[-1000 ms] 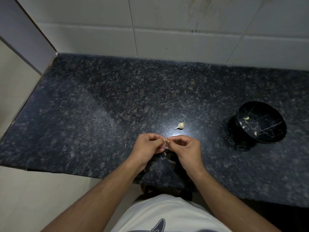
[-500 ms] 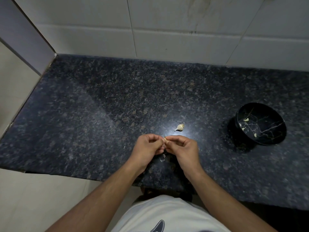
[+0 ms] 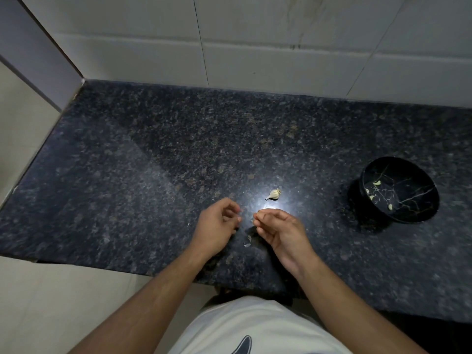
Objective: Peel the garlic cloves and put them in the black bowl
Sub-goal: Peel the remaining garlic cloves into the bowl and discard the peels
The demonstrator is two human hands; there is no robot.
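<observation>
Garlic clove sits pinched in my right hand; left hand loosely curled, empty. Slippery, it could fall before the black bowl.

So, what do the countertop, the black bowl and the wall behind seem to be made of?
The countertop looks like polished dark granite: speckled grain and a bright light reflection on it. The black bowl seems glazed ceramic, or maybe melamine: glossy black with thin pale marble-like veins; I cannot tell which. The wall looks like large pale ceramic tiles, with thin joints between them and some stains.
</observation>
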